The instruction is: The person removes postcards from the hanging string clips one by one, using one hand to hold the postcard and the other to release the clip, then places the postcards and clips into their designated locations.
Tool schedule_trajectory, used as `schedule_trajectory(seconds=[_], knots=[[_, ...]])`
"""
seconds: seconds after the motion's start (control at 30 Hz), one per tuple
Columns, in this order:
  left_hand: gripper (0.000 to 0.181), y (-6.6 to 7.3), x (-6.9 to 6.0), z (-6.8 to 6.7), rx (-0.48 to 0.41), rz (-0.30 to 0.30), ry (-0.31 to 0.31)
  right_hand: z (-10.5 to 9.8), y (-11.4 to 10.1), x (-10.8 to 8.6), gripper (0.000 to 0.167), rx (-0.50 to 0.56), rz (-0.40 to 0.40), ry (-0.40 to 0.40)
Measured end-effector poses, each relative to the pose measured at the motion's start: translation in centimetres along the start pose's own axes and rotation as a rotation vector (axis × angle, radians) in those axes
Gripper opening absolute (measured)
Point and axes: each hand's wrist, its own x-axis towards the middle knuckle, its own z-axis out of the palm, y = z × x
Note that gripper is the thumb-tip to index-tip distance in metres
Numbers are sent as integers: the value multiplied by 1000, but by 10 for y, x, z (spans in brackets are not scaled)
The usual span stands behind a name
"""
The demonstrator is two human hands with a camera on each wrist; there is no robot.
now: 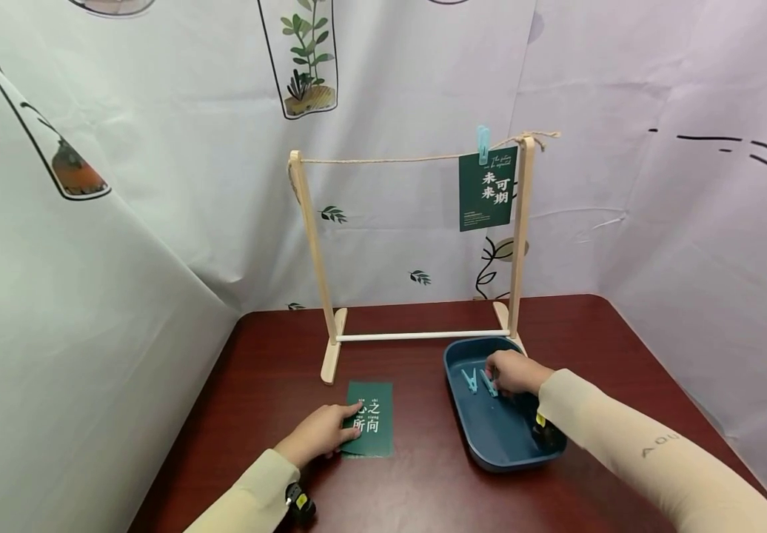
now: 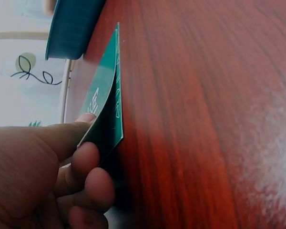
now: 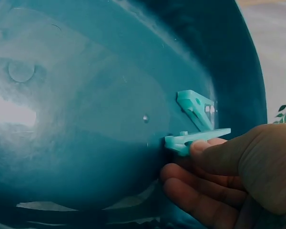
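On the table's left half lie green cards with white Chinese characters. My left hand pinches the near left edge of the top card; in the left wrist view this card bows up from another card beneath it. Inside the blue tray, my right hand pinches a light-blue clothespin between thumb and fingers. A second clothespin lies just beside it on the tray floor.
Behind stands a wooden frame with a string across its top. A light-blue clothespin holds another green card at the string's right end. The tray touches or nearly touches the frame's right foot. Printed white cloth hangs behind.
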Motion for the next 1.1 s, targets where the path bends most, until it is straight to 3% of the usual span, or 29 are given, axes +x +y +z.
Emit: schedule_trajectory(seconds=[0.23, 0.3, 0.5, 0.63, 0.83, 1.1], knots=[[58, 8, -7, 4, 328, 0, 44, 7, -3, -2, 16, 8, 22, -6], [58, 9, -8, 5, 367, 8, 47, 8, -3, -3, 14, 6, 24, -4], [57, 8, -5, 7, 378, 71, 81, 5, -1, 0, 12, 7, 52, 34], [59, 5, -3, 6, 353, 75, 103, 3, -1, 2, 12, -10, 41, 49], [70, 2, -10, 9, 304, 55, 68, 9, 0, 0, 13, 6, 53, 40], [71, 0, -11, 4, 246, 79, 44, 12, 3, -3, 14, 10, 26, 81]])
